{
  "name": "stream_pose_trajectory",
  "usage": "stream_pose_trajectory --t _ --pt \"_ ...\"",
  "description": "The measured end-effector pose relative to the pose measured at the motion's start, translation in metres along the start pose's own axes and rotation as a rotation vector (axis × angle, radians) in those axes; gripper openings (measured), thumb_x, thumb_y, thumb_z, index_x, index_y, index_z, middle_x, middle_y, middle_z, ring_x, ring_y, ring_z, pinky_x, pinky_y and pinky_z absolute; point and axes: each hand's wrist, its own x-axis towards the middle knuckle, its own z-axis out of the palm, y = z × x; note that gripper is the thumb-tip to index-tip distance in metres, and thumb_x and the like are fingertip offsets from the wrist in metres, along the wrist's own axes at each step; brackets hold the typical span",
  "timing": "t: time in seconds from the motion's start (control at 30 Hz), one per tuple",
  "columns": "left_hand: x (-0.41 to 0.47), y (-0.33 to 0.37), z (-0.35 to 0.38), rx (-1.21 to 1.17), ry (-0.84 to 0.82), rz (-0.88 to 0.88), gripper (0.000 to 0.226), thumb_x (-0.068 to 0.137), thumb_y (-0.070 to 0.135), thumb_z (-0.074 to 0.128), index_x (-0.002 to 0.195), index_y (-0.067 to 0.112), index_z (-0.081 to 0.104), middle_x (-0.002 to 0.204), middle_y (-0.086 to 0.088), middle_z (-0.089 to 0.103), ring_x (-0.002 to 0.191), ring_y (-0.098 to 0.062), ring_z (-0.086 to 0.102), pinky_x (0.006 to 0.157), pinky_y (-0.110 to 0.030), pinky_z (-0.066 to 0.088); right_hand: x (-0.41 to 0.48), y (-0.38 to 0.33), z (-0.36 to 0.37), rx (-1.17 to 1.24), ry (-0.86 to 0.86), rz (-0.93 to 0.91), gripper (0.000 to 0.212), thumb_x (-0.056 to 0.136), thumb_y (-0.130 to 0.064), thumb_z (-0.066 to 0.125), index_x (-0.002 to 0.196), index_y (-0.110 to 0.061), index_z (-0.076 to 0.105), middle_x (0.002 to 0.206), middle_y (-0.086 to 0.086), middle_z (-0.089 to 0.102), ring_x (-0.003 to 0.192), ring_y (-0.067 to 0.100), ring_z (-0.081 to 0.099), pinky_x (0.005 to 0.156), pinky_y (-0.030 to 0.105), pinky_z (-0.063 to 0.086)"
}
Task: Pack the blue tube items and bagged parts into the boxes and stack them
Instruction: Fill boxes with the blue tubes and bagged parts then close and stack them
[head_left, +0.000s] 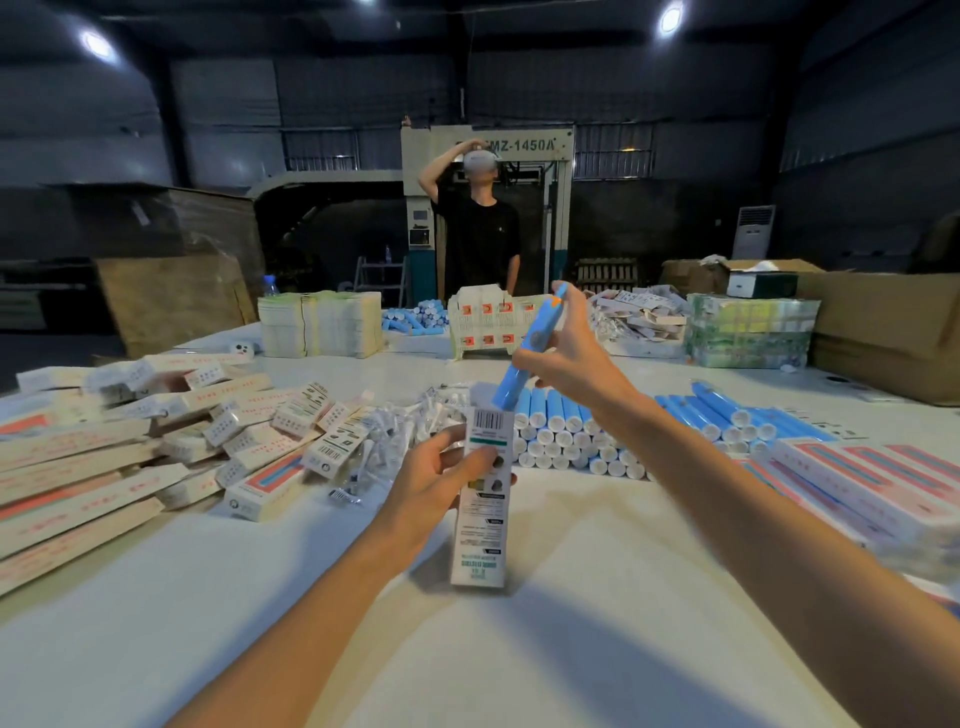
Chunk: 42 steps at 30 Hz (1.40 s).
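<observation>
My left hand (441, 478) grips a tall white box (480, 525) upright on the table, its barcoded top end open toward the far side. Above it, my right hand (566, 345) holds a blue tube item (524, 353) tilted, the tube's lower end just over the box's open top. A stack of blue tubes with white caps (566, 436) lies right behind the box. To the left of my left hand lies a heap of clear bagged parts (405, 436).
Packed white boxes (130, 441) are piled at the left, and more lie stacked at the right (872, 483). Flat box blanks (322, 325), more tubes and cartons (883, 322) stand at the table's far side. A person in black (480, 234) stands beyond it.
</observation>
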Motion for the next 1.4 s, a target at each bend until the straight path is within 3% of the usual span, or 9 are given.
stream_pose_trajectory --t 0.4,0.5,0.57,0.7,0.87,0.97,1.1,1.27,1.4 --pt "0.0 0.0 -0.005 0.077 0.073 0.03 0.03 0.106 0.024 0.066 0.135 0.018 0.065 0.115 -0.01 0.08 0.107 -0.033 0.078 0.098 -0.053 0.061 -0.008 0.026 0.024 -0.402 -0.286 -0.022 0.022 0.104 -0.037 0.06 0.118 -0.019 0.06 0.115 -0.005 0.06 0.103 0.017 0.061 0.078 0.032 0.052" --pt "0.003 -0.007 -0.007 0.06 0.154 0.039 0.026 0.109 0.028 0.06 0.134 0.022 0.063 0.111 -0.007 0.081 0.101 -0.028 0.079 0.088 -0.041 0.064 -0.017 0.041 0.031 -0.314 -0.271 -0.013 0.04 0.11 -0.038 0.047 0.145 -0.021 0.054 0.133 -0.005 0.054 0.111 0.008 0.058 0.088 0.026 0.05" --pt "0.008 -0.014 -0.013 0.07 0.288 0.016 0.023 0.11 0.032 0.057 0.132 0.025 0.06 0.106 -0.002 0.08 0.095 -0.02 0.079 0.083 -0.039 0.062 -0.016 0.052 0.034 -0.268 -0.099 -0.037 0.038 0.109 -0.034 0.049 0.145 -0.022 0.054 0.132 -0.004 0.056 0.103 -0.002 0.058 0.077 0.012 0.045" --pt "0.018 -0.022 -0.035 0.071 0.512 -0.055 0.014 0.114 0.033 0.049 0.124 0.025 0.053 0.107 -0.006 0.073 0.089 -0.017 0.074 0.073 -0.036 0.058 -0.008 0.085 0.041 -0.32 0.149 -0.001 0.031 0.105 -0.002 0.047 0.132 -0.013 0.057 0.118 0.004 0.061 0.1 0.02 0.062 0.066 0.021 0.044" --pt "0.021 -0.026 -0.042 0.125 0.553 -0.086 0.021 0.114 0.038 0.046 0.127 0.024 0.053 0.104 -0.002 0.072 0.086 -0.013 0.072 0.062 -0.028 0.052 -0.009 0.119 0.079 -0.765 -0.127 -0.149 0.038 0.103 0.002 0.048 0.137 -0.01 0.059 0.13 0.008 0.062 0.119 0.026 0.055 0.095 0.041 0.05" --pt "0.022 -0.027 -0.04 0.145 0.541 -0.062 0.024 0.114 0.039 0.046 0.13 0.023 0.054 0.104 -0.002 0.072 0.087 -0.014 0.072 0.065 -0.029 0.053 -0.007 0.13 0.101 -1.061 -0.216 -0.374 0.058 0.094 0.006 0.058 0.146 -0.018 0.052 0.145 0.002 0.051 0.132 0.026 0.044 0.105 0.039 0.042" --pt "0.021 -0.028 -0.041 0.139 0.509 -0.053 0.026 0.113 0.042 0.047 0.132 0.026 0.054 0.105 -0.006 0.075 0.091 -0.02 0.076 0.074 -0.039 0.061 -0.002 0.134 0.115 -1.327 -0.276 -0.438 0.043 0.094 -0.014 0.068 0.136 -0.02 0.059 0.142 0.002 0.052 0.137 0.026 0.041 0.109 0.039 0.036" --pt "0.02 -0.025 -0.04 0.138 0.486 -0.042 0.027 0.113 0.043 0.047 0.133 0.026 0.055 0.105 -0.005 0.074 0.092 -0.019 0.074 0.072 -0.033 0.056 -0.003 0.124 0.109 -1.414 -0.264 -0.52 0.048 0.089 -0.005 0.068 0.135 -0.018 0.061 0.15 0.007 0.05 0.146 0.03 0.035 0.119 0.047 0.028" --pt "0.017 -0.022 -0.033 0.04 0.421 -0.012 0.026 0.11 0.035 0.057 0.134 0.024 0.059 0.109 -0.004 0.078 0.097 -0.018 0.078 0.08 -0.036 0.063 -0.019 0.103 0.077 -1.297 -0.145 -0.613 0.059 0.082 0.01 0.067 0.134 -0.018 0.06 0.13 0.004 0.066 0.122 0.025 0.059 0.116 0.045 0.036"
